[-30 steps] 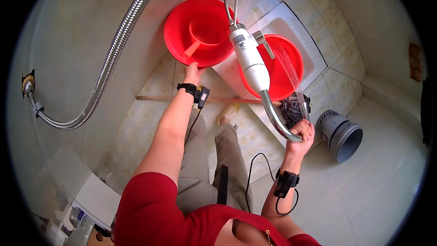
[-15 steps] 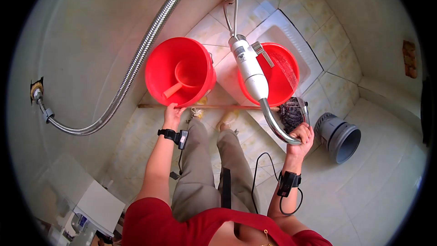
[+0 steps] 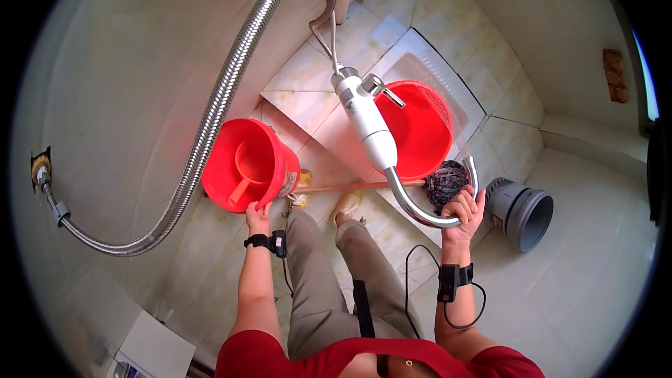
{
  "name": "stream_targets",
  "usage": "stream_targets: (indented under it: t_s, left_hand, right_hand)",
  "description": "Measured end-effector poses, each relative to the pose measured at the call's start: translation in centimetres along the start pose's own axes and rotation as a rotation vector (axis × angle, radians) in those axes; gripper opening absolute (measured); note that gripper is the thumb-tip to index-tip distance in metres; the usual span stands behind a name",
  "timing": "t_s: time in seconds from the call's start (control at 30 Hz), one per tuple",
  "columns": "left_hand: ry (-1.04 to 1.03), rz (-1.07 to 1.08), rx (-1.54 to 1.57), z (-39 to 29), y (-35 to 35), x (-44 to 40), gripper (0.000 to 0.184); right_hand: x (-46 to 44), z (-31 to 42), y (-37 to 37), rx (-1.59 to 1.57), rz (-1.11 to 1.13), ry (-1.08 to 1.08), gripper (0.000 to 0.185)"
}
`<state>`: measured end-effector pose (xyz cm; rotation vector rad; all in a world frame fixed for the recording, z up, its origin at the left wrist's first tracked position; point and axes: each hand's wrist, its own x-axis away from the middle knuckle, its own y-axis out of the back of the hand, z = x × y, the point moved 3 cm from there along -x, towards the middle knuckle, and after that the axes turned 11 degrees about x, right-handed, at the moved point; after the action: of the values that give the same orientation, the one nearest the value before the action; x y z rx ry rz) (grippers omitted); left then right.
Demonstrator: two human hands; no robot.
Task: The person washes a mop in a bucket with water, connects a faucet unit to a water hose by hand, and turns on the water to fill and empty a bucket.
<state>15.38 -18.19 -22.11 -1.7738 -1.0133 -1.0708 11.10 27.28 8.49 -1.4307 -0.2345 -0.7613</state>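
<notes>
My left hand [image 3: 258, 214] grips the near rim of a red bucket [image 3: 286, 161], which is tilted toward me at the left. Inside that bucket lies a red dipper [image 3: 255, 162] with its handle toward my hand. My right hand [image 3: 462, 214] is wrapped round the curved metal spout of a white faucet heater [image 3: 369, 123]. A thin spray of water arcs from the spout's upturned tip over a second red bucket [image 3: 414, 129], partly hidden behind the heater.
A squat pan [image 3: 458, 91] is set in the raised tiled floor. A mop head [image 3: 445, 183] with a wooden handle lies below the second bucket. A grey pipe [image 3: 521, 214] stands at the right. A braided hose [image 3: 231, 77] loops across the left.
The red bucket with the dipper has moved down and left with my left hand, away from the heater. My right hand keeps its hold on the spout, and the view has shifted.
</notes>
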Motion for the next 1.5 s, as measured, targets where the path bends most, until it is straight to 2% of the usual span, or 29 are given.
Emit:
stream_targets:
  t_s: [0.13, 0.23, 0.47, 0.6, 0.77, 0.93, 1.0, 1.03, 1.07, 1.13, 1.2, 1.27, 1.33, 1.43, 1.5]
  left_hand:
    - [-0.082, -0.030, -0.031, 0.0, 0.2, 3.7, 0.022]
    - [-0.060, 0.010, -0.048, 0.2, 0.0, 5.2, 0.021]
    - [-0.136, 0.043, -0.105, 3.1, -4.1, 9.4, 0.018]
    - [-0.147, 0.048, -0.044, 3.3, -2.8, 7.8, 0.016]
    - [-0.163, 0.049, -0.116, 2.6, -1.3, 4.7, 0.015]
    - [-0.250, 0.093, -0.180, -2.1, 1.2, 3.1, 0.017]
    - [-0.021, -0.062, -0.382, -3.0, 1.4, 3.0, 0.025]
    - [-0.100, -0.288, -0.627, -2.8, -1.7, 7.2, 0.036]
    - [-0.098, -0.293, -0.634, -1.9, -2.0, 7.8, 0.036]
    - [-0.898, -0.320, -1.343, -2.6, -4.6, 9.6, 0.047]
    - [-0.745, 0.143, -0.790, 0.6, -12.1, 17.2, 0.055]
    - [-0.313, 0.543, -0.482, 4.2, -16.7, 20.5, 0.057]
    - [0.043, 0.688, -0.260, 6.4, -22.4, 24.9, 0.058]
    - [0.166, 0.632, -0.202, 8.0, -26.7, 25.1, 0.053]
    - [0.159, 0.609, -0.316, 8.1, -27.6, 24.9, 0.054]
  right_hand:
    - [-0.4, 0.4, 0.6, 0.018, 0.079, -0.085, 0.033]
    - [-0.6, 0.5, 0.5, 0.009, 0.092, -0.149, 0.031]
    - [-1.3, 0.9, -0.5, -0.027, 0.086, -0.271, 0.029]
    - [-0.8, -0.4, -0.2, -0.052, 0.079, -0.367, 0.029]
    - [-1.3, -0.1, 0.9, -0.057, 0.058, -0.393, 0.029]
    - [-1.7, 0.3, 2.2, -0.128, 0.048, -0.429, 0.029]
    - [-1.5, -0.1, 2.4, -0.167, 0.040, -0.435, 0.029]
    - [-1.4, -0.1, 2.7, -0.214, 0.014, -0.431, 0.029]
    - [-0.9, -0.4, 3.1, -0.256, -0.008, -0.421, 0.029]
    - [0.0, -1.3, 4.3, -0.315, -0.010, -0.425, 0.027]
    - [0.5, -2.3, 4.5, -0.378, -0.014, -0.429, 0.026]
    - [1.2, -2.9, 4.2, -0.395, -0.032, -0.414, 0.024]
    - [1.2, -2.9, 3.9, -0.371, 0.013, -0.394, 0.025]
    - [1.0, -2.5, 3.2, -0.363, 0.043, -0.397, 0.028]
    - [1.2, -2.4, 2.6, -0.330, 0.066, -0.402, 0.030]
